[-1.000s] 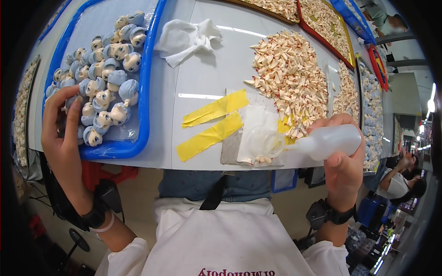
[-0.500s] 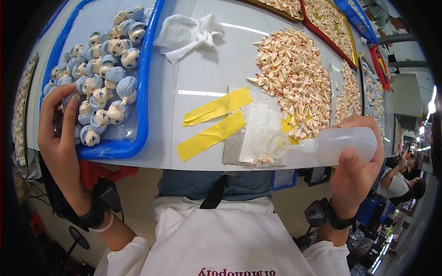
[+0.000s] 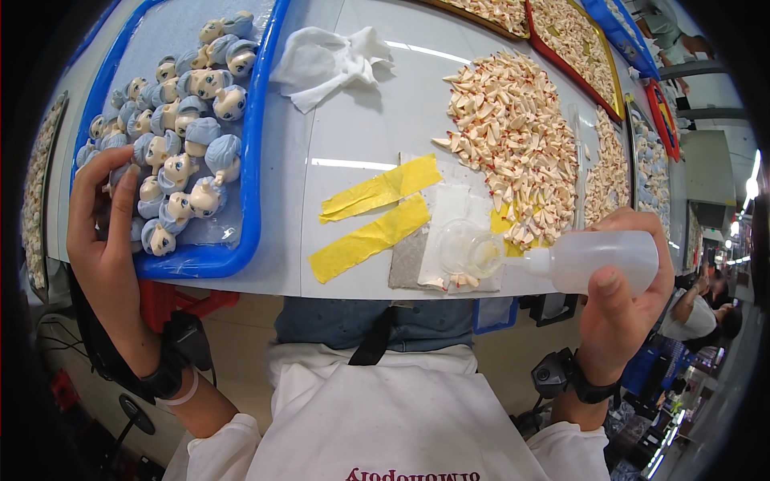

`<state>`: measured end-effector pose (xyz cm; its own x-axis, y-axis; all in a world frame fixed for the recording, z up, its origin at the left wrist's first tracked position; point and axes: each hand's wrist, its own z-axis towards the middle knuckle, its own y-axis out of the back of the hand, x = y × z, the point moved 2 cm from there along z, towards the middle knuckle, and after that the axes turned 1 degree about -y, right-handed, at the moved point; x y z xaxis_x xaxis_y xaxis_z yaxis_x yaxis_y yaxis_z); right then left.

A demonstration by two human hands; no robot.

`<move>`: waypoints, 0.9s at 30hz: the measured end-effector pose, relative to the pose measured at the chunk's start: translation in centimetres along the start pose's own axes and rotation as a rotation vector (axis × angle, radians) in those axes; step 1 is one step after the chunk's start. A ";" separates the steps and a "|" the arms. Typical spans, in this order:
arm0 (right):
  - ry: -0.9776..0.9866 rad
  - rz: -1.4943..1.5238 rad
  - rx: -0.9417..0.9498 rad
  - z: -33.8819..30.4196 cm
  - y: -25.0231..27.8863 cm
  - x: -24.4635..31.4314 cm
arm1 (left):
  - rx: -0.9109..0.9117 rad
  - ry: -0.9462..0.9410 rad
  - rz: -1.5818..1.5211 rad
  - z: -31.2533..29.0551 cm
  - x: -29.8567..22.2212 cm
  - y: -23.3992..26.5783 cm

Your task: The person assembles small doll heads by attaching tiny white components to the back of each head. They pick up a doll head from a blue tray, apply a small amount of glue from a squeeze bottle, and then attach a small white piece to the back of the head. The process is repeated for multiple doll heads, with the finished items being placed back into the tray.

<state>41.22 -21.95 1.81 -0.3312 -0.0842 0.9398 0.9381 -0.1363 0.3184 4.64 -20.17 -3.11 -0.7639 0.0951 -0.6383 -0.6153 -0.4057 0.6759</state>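
Rightward shift of the bottle and the right hand since a second ago

Both now sit a little farther right than in the earliest frame, and the bottle lies more level; against half a second ago, hardly anything differs. The left hand keeps its place at the left.

The bottle, translucent white, is on the near right of the table, held on its side in the right hand, fingers around its far side and thumb on its near side. Its long axis runs left to right, with the nozzle pointing left at the clear dish. The tip is at the dish's right edge; whether it touches cannot be told. The right hand is much the nearer to the dish.

The two hands are well apart. The left hand reaches into the near left part of the blue tray, fingers and thumb curved about the doll heads with pale blue hair; I cannot tell whether it grips one.

Under the dish lies white paper on a grey board. Two yellow tape strips slant to the left of it. The pile of pale, red-tipped pieces spreads beyond the nozzle, and a white cloth lies at the far left, beside the tray.
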 end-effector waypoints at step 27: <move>0.305 -0.313 0.683 13.3 -9.4 -0.3 | -0.021 -0.016 0.020 0.3 -1.2 0.2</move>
<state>33.89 -7.47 0.17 -0.5092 -0.4210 0.7507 0.6196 0.4261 0.6592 5.39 -20.13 -2.12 -0.7793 0.1010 -0.6185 -0.5955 -0.4270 0.6805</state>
